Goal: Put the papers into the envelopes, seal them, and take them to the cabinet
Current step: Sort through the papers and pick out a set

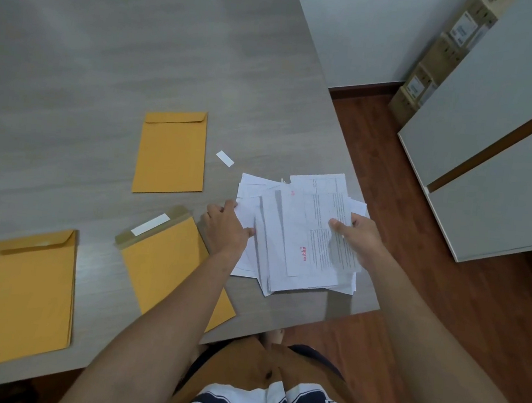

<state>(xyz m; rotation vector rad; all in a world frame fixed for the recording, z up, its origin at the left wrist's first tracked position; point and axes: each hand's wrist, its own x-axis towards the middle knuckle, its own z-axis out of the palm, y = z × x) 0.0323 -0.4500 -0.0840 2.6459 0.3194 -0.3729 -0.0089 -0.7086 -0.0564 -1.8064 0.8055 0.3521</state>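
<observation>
Table (109,53): grey wood-grain top.
Envelopes (171,152): three tan rectangles.
Papers (293,237): loose white printed sheets, red stamp (301,254).
Hands: left hand (224,229), right hand (357,237) both grip the sheets.

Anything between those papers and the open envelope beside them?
Nothing loose. The left hand and right hand hold the papers. The left forearm crosses the open envelope along its right edge, the only thing between. A small white strip lies farther back, off the path.

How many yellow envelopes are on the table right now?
3: far envelope mid-table, left envelope near the edge, open-flap envelope under the left forearm. The papers may hide more.
</observation>
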